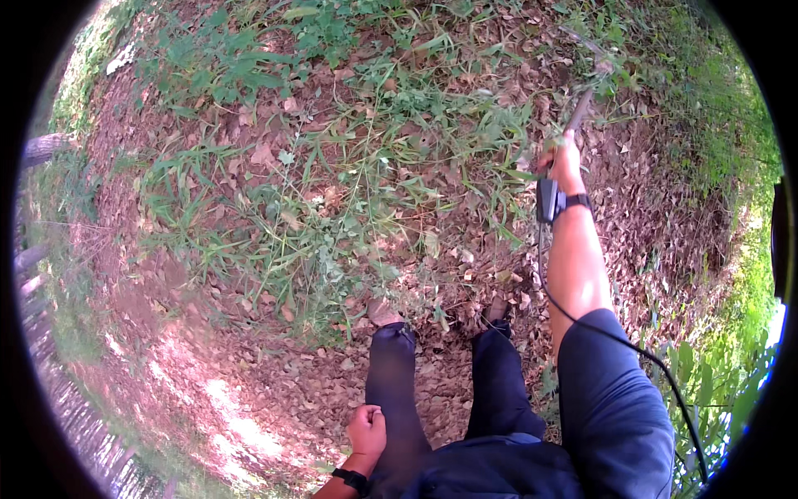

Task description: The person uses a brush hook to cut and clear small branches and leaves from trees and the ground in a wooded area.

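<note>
Grass (399,116) lies left of our right hand (565,166), which grips a blurred tool (579,110), perhaps a sickle, handle pointing forward and slightly right; our left hand (366,431), clenched, sits farther back.

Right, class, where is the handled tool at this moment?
In the head view, the handled tool is at the upper right, gripped in the person's right hand and extending beyond it over the leaf-strewn ground.
</note>
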The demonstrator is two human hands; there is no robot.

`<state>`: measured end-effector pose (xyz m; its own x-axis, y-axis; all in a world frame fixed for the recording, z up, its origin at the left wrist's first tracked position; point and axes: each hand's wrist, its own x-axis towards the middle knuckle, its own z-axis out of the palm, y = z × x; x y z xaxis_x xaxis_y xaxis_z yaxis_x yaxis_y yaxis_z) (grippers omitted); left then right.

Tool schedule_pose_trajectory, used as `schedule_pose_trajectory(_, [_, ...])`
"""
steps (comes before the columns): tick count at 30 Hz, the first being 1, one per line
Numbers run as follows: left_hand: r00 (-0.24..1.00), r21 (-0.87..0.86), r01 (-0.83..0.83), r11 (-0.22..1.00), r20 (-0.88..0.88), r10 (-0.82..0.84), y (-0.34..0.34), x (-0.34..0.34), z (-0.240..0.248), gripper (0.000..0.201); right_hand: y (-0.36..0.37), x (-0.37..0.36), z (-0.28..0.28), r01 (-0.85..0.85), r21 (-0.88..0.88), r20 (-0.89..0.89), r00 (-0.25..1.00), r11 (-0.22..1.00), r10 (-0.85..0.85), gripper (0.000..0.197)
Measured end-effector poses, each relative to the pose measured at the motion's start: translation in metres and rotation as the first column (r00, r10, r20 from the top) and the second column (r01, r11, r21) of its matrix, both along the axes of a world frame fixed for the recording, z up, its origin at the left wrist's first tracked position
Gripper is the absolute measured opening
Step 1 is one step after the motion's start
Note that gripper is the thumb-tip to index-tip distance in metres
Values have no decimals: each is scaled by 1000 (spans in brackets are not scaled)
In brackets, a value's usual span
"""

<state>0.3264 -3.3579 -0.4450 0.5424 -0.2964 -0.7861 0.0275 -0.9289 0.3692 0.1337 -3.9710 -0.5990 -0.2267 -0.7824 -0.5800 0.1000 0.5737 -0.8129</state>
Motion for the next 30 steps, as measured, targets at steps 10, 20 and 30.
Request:
schedule_pose_trajectory(10, [992,5,98,995,81,-99,-9,1,-5,12,297,231,-29,-840,302,-35,463,451,886,67])
schedule_pose_trajectory(20, [999,40,-17,999,-47,19,-7,11,0,16,387,118,97,-902,419,-63,81,100,995,62])
schedule_pose_trajectory(30, [911,87,-147,985,-375,169,-53,46,43,19,124,-12,176,-145,382,-238,939,913,248,43])
